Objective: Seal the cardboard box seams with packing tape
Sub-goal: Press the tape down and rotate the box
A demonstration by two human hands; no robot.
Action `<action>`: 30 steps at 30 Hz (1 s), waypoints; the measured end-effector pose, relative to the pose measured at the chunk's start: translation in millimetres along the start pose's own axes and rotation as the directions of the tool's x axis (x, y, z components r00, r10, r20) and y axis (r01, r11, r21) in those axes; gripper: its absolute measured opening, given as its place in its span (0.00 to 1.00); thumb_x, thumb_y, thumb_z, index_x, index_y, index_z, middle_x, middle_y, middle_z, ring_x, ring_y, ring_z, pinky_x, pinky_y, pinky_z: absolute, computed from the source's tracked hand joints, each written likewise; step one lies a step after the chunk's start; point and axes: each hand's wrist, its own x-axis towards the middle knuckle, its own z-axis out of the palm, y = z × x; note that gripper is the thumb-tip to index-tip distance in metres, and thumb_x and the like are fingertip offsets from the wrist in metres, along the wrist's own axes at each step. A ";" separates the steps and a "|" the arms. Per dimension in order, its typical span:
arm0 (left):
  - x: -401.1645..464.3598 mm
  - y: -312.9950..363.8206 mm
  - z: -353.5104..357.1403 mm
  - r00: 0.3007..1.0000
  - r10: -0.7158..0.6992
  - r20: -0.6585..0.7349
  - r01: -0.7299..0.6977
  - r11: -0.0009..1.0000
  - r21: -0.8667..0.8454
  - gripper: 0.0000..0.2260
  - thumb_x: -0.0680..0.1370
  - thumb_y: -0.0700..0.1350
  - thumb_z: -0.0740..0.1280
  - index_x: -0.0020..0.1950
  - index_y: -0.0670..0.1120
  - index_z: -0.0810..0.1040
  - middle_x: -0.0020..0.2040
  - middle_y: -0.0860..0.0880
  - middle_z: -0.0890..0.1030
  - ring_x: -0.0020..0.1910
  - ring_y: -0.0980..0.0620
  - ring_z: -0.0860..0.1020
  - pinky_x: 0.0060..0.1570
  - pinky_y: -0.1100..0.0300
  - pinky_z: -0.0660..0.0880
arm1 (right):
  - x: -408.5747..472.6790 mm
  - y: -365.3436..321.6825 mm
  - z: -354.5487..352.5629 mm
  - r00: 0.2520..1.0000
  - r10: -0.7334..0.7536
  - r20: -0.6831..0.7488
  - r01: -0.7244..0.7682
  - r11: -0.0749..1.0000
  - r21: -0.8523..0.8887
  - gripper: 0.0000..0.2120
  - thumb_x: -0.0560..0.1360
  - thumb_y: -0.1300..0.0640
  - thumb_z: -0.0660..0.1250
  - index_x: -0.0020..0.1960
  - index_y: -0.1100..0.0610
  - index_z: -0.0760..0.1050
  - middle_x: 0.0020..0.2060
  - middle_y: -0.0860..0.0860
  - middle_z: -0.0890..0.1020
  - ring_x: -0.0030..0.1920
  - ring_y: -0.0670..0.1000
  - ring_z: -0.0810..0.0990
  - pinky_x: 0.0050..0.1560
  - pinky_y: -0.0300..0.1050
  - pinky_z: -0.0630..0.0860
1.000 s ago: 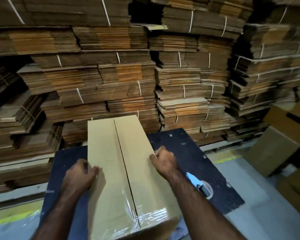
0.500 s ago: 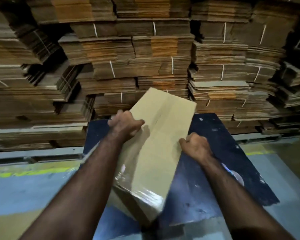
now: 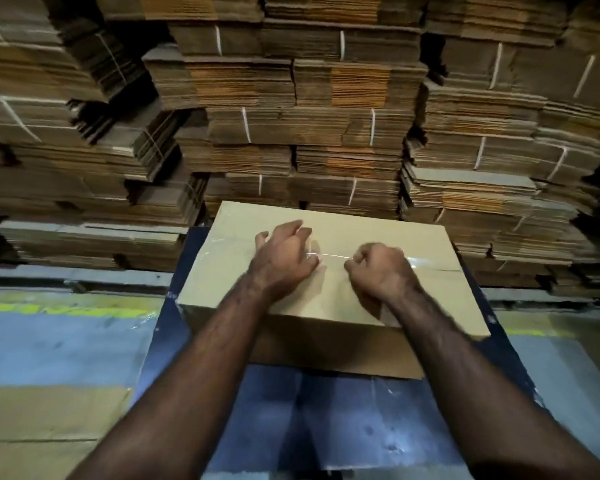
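Box (image 3: 326, 306) lies crosswise on table (image 3: 326, 420). Left hand (image 3: 284, 261) spread flat, right hand (image 3: 378, 271) fisted, pressing tape (image 3: 329, 256) along seam. Next, likely: smooth toward the ends.

The far edge of the dark table (image 3: 343, 420) is closed off by a wall of strapped flat cardboard stacks (image 3: 291, 133), just behind the cardboard box (image 3: 361, 223), so no passage is left there. The table's middle is taken up by the box; its near surface is seen bare and open. Open floor (image 3: 59, 348) is seen at left, partly covered by a flat cardboard sheet (image 3: 49, 427).
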 end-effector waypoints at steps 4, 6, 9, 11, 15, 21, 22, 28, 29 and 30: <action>-54.7 3.7 -0.3 0.929 -0.132 -0.345 0.159 0.986 0.052 0.18 0.78 0.56 0.65 0.64 0.49 0.76 0.59 0.47 0.76 0.58 0.48 0.74 0.56 0.50 0.71 | 82.2 -29.3 12.9 0.967 -0.254 0.006 0.254 0.967 -0.021 0.15 0.73 0.45 0.67 0.58 0.48 0.76 0.52 0.51 0.81 0.53 0.54 0.78 0.50 0.49 0.77; -79.4 14.7 8.8 0.909 -0.204 -0.365 0.275 0.948 0.157 0.16 0.78 0.58 0.62 0.60 0.50 0.76 0.46 0.48 0.81 0.45 0.47 0.80 0.44 0.54 0.73 | 115.9 -45.3 25.2 0.914 -0.378 0.147 0.393 0.915 -0.087 0.25 0.73 0.43 0.67 0.68 0.45 0.68 0.62 0.53 0.75 0.62 0.56 0.74 0.60 0.56 0.73; -107.5 36.6 25.4 0.862 -0.425 -0.276 0.481 0.857 0.183 0.19 0.78 0.66 0.56 0.60 0.55 0.70 0.37 0.50 0.82 0.38 0.43 0.82 0.33 0.57 0.69 | 148.0 -58.7 47.6 0.826 -0.427 0.368 0.521 0.829 -0.206 0.32 0.72 0.34 0.62 0.73 0.35 0.56 0.70 0.53 0.67 0.68 0.60 0.68 0.64 0.68 0.63; -117.3 45.0 33.9 0.802 -0.551 -0.230 0.582 0.807 0.099 0.23 0.77 0.69 0.53 0.68 0.60 0.63 0.41 0.49 0.83 0.44 0.41 0.82 0.35 0.55 0.72 | 161.6 -61.4 58.4 0.782 -0.435 0.446 0.568 0.792 -0.225 0.32 0.71 0.29 0.57 0.73 0.31 0.51 0.71 0.54 0.67 0.68 0.62 0.69 0.63 0.71 0.61; -100.7 47.9 31.0 0.726 -0.654 -0.212 0.644 0.755 -0.123 0.29 0.74 0.70 0.59 0.71 0.58 0.63 0.48 0.46 0.84 0.53 0.38 0.80 0.45 0.53 0.76 | 179.0 -72.6 64.2 0.772 -0.468 0.431 0.598 0.765 -0.240 0.33 0.70 0.26 0.53 0.73 0.31 0.51 0.69 0.55 0.69 0.66 0.62 0.71 0.62 0.66 0.67; -3.3 -18.1 -16.8 0.695 -0.719 -0.024 0.626 0.621 -0.471 0.28 0.76 0.60 0.69 0.72 0.47 0.72 0.66 0.42 0.77 0.65 0.41 0.75 0.63 0.52 0.74 | 216.2 -62.2 44.2 0.895 -0.309 0.323 0.394 0.886 -0.246 0.29 0.75 0.34 0.58 0.74 0.41 0.59 0.71 0.58 0.66 0.68 0.63 0.68 0.65 0.67 0.67; 5.6 -21.5 -14.6 0.695 -0.719 0.000 0.626 0.605 -0.492 0.29 0.76 0.59 0.70 0.73 0.48 0.70 0.67 0.42 0.76 0.65 0.40 0.74 0.62 0.47 0.75 | 221.2 -53.0 37.5 0.900 -0.288 0.328 0.376 0.893 -0.248 0.30 0.75 0.35 0.59 0.74 0.41 0.59 0.71 0.58 0.66 0.70 0.63 0.67 0.66 0.65 0.67; 54.7 -14.0 -6.5 0.755 -0.653 -0.058 0.601 0.726 -0.335 0.29 0.72 0.57 0.74 0.68 0.44 0.74 0.64 0.41 0.78 0.62 0.41 0.76 0.60 0.50 0.77 | 214.5 4.6 13.5 0.938 -0.151 0.312 0.209 0.964 -0.163 0.35 0.74 0.34 0.63 0.77 0.45 0.57 0.70 0.62 0.68 0.67 0.64 0.70 0.66 0.56 0.71; 63.5 -11.7 -11.6 0.792 -0.608 -0.061 0.561 0.763 -0.319 0.30 0.73 0.56 0.75 0.70 0.44 0.73 0.65 0.41 0.77 0.64 0.42 0.76 0.61 0.52 0.75 | 208.6 14.3 10.2 0.950 -0.111 0.291 0.157 0.977 -0.141 0.35 0.74 0.35 0.63 0.76 0.47 0.59 0.70 0.61 0.69 0.66 0.63 0.71 0.64 0.56 0.72; 71.1 -8.1 -16.8 0.833 -0.551 -0.046 0.512 0.800 -0.313 0.31 0.73 0.55 0.74 0.72 0.44 0.71 0.67 0.42 0.76 0.65 0.43 0.75 0.61 0.54 0.74 | 200.2 24.3 6.3 0.960 -0.073 0.271 0.109 0.987 -0.118 0.34 0.74 0.37 0.64 0.75 0.49 0.60 0.70 0.60 0.70 0.66 0.63 0.71 0.63 0.56 0.72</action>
